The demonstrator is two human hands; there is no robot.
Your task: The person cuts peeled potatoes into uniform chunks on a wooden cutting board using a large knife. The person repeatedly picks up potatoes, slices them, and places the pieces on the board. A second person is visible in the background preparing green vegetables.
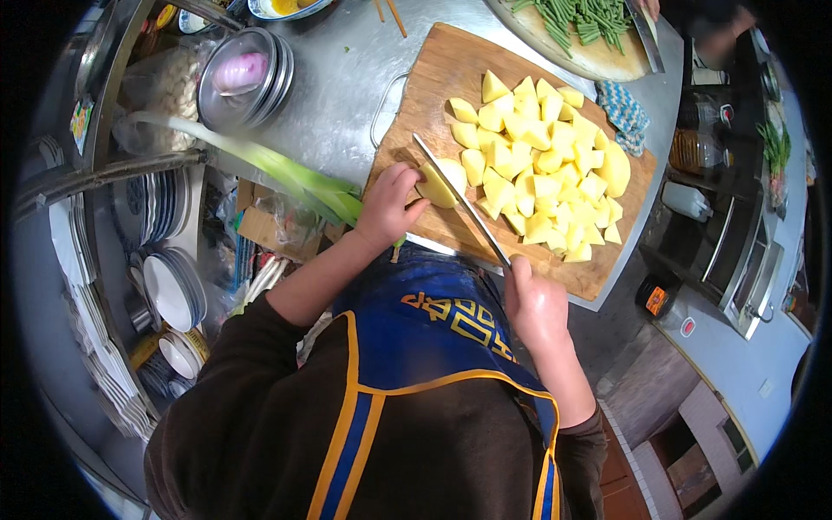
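My left hand (390, 205) grips the left side of a peeled potato (439, 188) near the left edge of a wooden cutting board (435, 78). Held by its handle in my right hand (536, 299), a knife (463, 198) reaches diagonally across the potato, its blade seen nearly edge-on; how deep it sits in the potato I cannot tell. To the right of the blade lies a big pile of potato chunks (546, 162). A long leek (279, 166) lies left of my left hand, its green end close to my wrist.
Stacked metal bowls (283, 84) with a peeled red onion (240, 73) stand at the upper left. A blue checked cloth (623, 114) touches the board's right side. Beyond it, another person's hand (652, 6) holds a cleaver (645, 39) by cut green beans (585, 19) on a round board (617, 65).
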